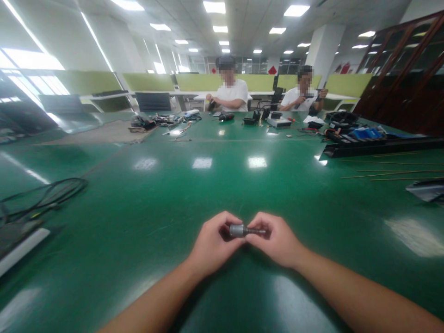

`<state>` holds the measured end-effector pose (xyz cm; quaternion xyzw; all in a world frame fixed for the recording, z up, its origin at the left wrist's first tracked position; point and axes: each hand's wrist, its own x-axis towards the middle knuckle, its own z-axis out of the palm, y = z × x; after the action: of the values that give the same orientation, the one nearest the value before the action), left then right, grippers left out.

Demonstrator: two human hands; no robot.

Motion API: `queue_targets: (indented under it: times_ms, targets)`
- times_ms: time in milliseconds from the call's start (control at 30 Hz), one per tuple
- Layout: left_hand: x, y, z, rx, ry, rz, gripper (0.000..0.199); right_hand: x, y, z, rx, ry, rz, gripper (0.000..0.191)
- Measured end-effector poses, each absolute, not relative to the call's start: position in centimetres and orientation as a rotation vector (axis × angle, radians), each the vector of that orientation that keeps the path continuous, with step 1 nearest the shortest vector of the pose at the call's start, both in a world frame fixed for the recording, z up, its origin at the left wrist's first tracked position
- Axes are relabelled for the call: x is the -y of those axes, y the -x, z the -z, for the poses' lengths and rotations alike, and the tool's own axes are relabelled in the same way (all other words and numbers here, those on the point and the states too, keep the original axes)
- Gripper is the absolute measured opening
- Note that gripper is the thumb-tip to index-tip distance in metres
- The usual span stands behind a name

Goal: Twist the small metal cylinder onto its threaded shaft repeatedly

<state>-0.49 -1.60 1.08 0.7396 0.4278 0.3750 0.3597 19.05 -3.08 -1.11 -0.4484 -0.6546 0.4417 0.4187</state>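
Just above the green table (194,194), my two hands meet around a small grey metal cylinder with a thin stepped shaft (237,230). It lies level, with its shaft pointing right. The thumb and fingers of my left hand (215,240) are closed on the thick cylinder end. My right hand (277,238) pinches around the shaft close to where it joins the body. The shaft's tip shows between the right fingers. From this view I cannot tell whether the part is a motor or a chuck.
At left are a black cable (58,196) and a dark, white-edged device (24,247). Electronic parts lie along the far edge. On the right are a long black channel (381,147) and thin rods (395,173). Two people (232,95) sit opposite, handling objects.
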Motion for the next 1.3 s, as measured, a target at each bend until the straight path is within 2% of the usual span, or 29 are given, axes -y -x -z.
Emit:
queue_targets:
  times_ms: [1300]
  targets:
    - [1.73, 0.60, -1.22, -1.140, -1.880, -1.012, 0.022, 3.32, -19.16, 0.71, 1.591, 1.149, -1.107, 0.013]
